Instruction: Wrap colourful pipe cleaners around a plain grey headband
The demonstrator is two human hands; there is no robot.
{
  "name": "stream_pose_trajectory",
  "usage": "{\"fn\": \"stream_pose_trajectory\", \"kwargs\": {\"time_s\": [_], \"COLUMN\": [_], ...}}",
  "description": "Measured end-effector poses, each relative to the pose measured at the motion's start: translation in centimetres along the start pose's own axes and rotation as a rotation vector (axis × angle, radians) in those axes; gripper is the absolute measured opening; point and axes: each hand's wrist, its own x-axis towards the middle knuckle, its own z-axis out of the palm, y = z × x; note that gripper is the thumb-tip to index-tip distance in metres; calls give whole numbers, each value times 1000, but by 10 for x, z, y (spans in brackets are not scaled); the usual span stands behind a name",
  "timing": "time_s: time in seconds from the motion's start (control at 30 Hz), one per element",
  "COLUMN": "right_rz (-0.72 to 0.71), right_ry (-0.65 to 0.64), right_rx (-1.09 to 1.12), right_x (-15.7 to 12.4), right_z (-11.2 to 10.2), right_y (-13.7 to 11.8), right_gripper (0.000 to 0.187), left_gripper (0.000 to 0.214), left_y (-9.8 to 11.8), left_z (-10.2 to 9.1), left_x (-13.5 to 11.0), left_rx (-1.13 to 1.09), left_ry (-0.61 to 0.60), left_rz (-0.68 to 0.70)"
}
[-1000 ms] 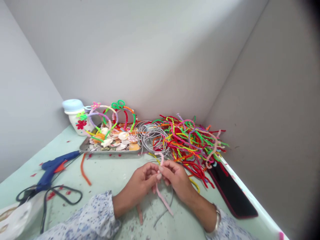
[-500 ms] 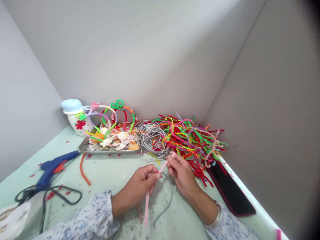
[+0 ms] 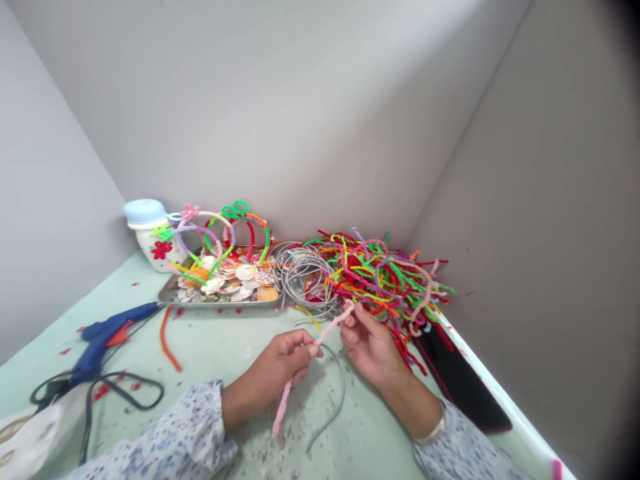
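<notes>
My left hand (image 3: 280, 363) pinches a pink pipe cleaner (image 3: 329, 328) near its middle, together with the top of a thin grey wire headband (image 3: 336, 400) that curves down onto the table. The fingers of my right hand (image 3: 373, 343) are closed on the pipe cleaner's upper end, so that it stretches straight between the two hands. Its lower end hangs below my left hand near a loose pink piece on the table. Both hands hover just in front of the pile of coloured pipe cleaners (image 3: 385, 280).
A metal tray (image 3: 175, 297) of shells and decorated headbands (image 3: 220, 233) stands at the back, beside a painted white jar (image 3: 150, 233) and a bundle of grey wire hoops (image 3: 303, 277). A blue glue gun (image 3: 107, 337) with black cord lies left. An orange pipe cleaner (image 3: 167, 340) and a dark phone (image 3: 465, 387) lie on the table.
My right hand has moved up and to the right, drawing the pink pipe cleaner out straight. The pipe cleaner's loose lower end has swung left under my left hand.
</notes>
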Motion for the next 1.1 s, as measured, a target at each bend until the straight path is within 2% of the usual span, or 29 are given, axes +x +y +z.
{"fn": "stream_pose_trajectory", "kwargs": {"time_s": [0.17, 0.37, 0.67, 0.9, 0.97, 1.1], "right_rz": [49, 31, -150, 132, 175, 195], "right_ry": [-8, 35, 138, -44, -86, -124], "right_rx": [96, 93, -78, 80, 75, 37], "right_x": [-1, 0, 3, 0, -1, -4], "right_z": [0, -3, -2, -2, -2, -2], "right_y": [-1, -1, 7, -9, -11, -11], "right_gripper": [15, 16, 18, 19, 26, 28], "left_gripper": [29, 30, 28, 25, 25, 26], "left_y": [-7, -11, -10, -5, -5, -7], "left_z": [-2, -1, 0, 2, 1, 0], "left_x": [2, 1, 0, -2, -3, -3], "left_rx": [21, 72, 97, -34, -43, -34], "left_ry": [-39, -93, -96, -153, -162, -160], "left_rz": [-22, 29, 39, -36, -52, -56]}}
